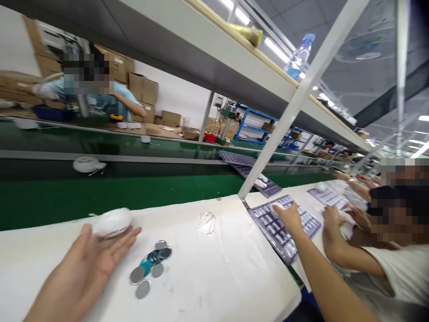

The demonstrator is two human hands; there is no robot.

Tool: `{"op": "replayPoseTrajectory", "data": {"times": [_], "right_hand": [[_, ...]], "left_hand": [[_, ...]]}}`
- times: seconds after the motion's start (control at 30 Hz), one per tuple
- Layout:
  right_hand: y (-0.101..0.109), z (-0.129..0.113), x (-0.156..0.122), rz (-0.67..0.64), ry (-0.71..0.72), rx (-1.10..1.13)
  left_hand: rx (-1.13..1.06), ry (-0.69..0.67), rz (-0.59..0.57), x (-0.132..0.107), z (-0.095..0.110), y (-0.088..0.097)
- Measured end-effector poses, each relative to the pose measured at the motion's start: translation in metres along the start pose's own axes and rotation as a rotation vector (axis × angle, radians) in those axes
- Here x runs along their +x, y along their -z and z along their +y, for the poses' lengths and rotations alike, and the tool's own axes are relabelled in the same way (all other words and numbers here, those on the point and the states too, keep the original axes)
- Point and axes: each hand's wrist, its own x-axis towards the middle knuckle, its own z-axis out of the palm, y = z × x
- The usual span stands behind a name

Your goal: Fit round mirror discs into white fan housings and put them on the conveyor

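On the left, my left hand (pixel 90 266) is turned palm up, with thumb and fingers around the underside of a white rounded casing (pixel 115 222) close to the table's far edge. My right hand (pixel 291 218) reaches over a grey compartment tray (pixel 284 248) whose cells hold small pale pieces. Its fingertips close on a small white part (pixel 276 207) at the tray's far side; the part is partly hidden by the fingers. Between my hands lie several silver discs (pixel 143 289), some with blue-green faces, in a loose pile. Crumpled white scraps (pixel 207 222) rest behind them.
Beyond the white table (pixel 231 277) runs a green conveyor (pixel 161 190) carrying another white casing (pixel 87 164) and a dark tray (pixel 246 167). A slanted post (pixel 278 134) rises by my tray. Co-workers sit at right (pixel 395 268) and across (pixel 124 96).
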Motion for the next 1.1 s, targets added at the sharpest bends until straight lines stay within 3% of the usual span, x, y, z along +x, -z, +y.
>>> {"op": "replayPoseTrajectory", "data": {"times": [0.07, 0.13, 0.27, 0.37, 0.43, 0.5, 0.6, 0.7, 0.83, 1.1], "right_hand": [[-0.006, -0.010, -0.025, -0.057, 0.026, 0.064], [-0.014, -0.027, -0.072, -0.167, 0.131, 0.183], [-0.035, -0.081, -0.201, -0.597, 0.559, 0.679], [-0.053, -0.124, -0.261, -0.854, 0.726, 0.741], [-0.066, -0.141, -0.265, -0.960, 0.830, 0.746], [-0.078, -0.147, -0.250, -0.995, 0.966, 0.654], [-0.094, -0.143, -0.224, -1.019, 1.158, 0.302], [-0.103, -0.136, -0.217, -1.003, 1.265, 0.105], [-0.109, -0.136, -0.224, -0.986, 1.303, 0.069], [-0.101, -0.138, -0.225, -1.053, 1.169, 0.013]], "left_hand": [[0.020, 0.020, -0.005, -0.007, -0.001, -0.004], [0.080, 0.008, -0.039, -0.018, -0.004, -0.006], [0.015, 0.143, -0.280, -0.047, -0.014, -0.016], [-0.218, 0.239, -0.371, -0.060, -0.022, -0.022], [-0.277, 0.229, -0.327, -0.059, -0.023, -0.020], [-0.260, 0.193, -0.232, -0.053, -0.020, -0.015], [-0.266, 0.125, -0.085, -0.044, -0.014, -0.006], [-0.281, 0.134, -0.076, -0.042, -0.012, -0.003], [-0.245, 0.182, -0.154, -0.044, -0.018, -0.003], [-0.090, 0.195, -0.149, -0.041, -0.025, -0.004]]}}
